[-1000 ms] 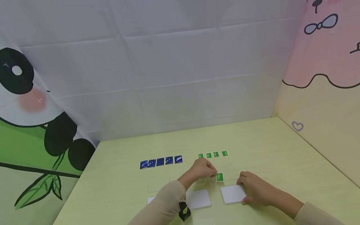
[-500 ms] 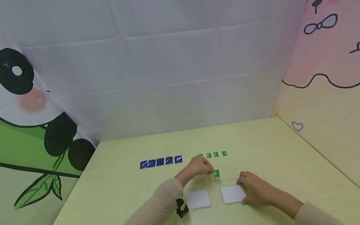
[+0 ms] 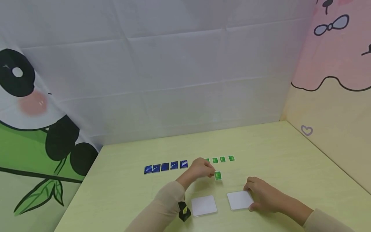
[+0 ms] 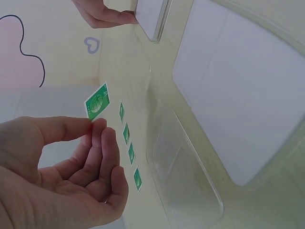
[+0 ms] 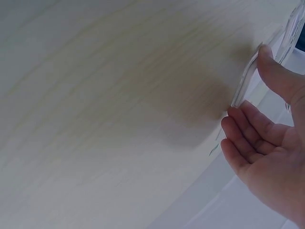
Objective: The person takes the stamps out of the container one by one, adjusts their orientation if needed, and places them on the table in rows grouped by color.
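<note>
A small white-edged green card (image 3: 218,175) is pinched between the thumb and fingertips of my left hand (image 3: 200,168); a globe-like print shows on it in the left wrist view. That hand hovers in front of a row of several similar green cards (image 3: 222,159), partly covering the leftmost. My right hand (image 3: 265,195) grips a clear plastic case (image 5: 244,81) by its edges, thumb on one side and fingers on the other. White cards (image 3: 239,199) fill this case. Beside it lies a second white stack (image 3: 204,205), in clear plastic too.
Several dark blue cards (image 3: 165,166) form a row on the pale table (image 3: 116,193), left of the green ones. A clear plastic lid (image 4: 183,167) lies between the white stack and the green row. White fabric (image 3: 174,64) hangs behind the table.
My left hand has drifted left and slightly away from me, carrying the green card. The right hand stays on the clear case.
</note>
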Available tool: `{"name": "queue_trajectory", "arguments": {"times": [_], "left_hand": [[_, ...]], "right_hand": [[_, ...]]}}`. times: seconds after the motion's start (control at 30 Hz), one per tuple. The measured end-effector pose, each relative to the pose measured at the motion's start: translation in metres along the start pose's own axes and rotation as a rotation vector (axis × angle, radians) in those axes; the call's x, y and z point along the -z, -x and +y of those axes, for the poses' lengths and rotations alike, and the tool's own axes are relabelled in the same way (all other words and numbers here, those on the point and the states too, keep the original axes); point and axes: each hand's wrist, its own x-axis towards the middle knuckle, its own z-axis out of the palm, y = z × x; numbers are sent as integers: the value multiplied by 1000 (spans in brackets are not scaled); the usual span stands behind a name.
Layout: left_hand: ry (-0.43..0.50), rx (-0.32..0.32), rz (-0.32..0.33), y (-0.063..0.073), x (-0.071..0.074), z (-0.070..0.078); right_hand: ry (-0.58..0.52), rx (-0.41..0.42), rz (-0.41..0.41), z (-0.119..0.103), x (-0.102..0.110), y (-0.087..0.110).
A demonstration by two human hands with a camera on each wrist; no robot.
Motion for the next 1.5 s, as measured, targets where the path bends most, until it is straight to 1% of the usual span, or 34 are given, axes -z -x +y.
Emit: {"name": "queue_trajectory", "arguments": {"times": [0.13,0.4,0.63,0.87,1.1,1.3,1.5], "left_hand": [[0,0,11,-2,3,-2],[3,-2,11,-3,10,0],[-14,2,10,-4,16,-1],[-37,5,14,-5,19,1],[-40,11,25,-4,22,1],[-33,-2,32,-6,26,-1],[-44,13,45,-8,26,-3]], "right_hand": [[1,2,5,0,0,0],[14,9,24,0,0,-1],[11,11,23,1,0,0],[1,2,22,1,0,1],[1,-4,28,1,-3,1],[-3,-1,21,2,-2,1],[-6,-3,14,1,-3,1]]}}
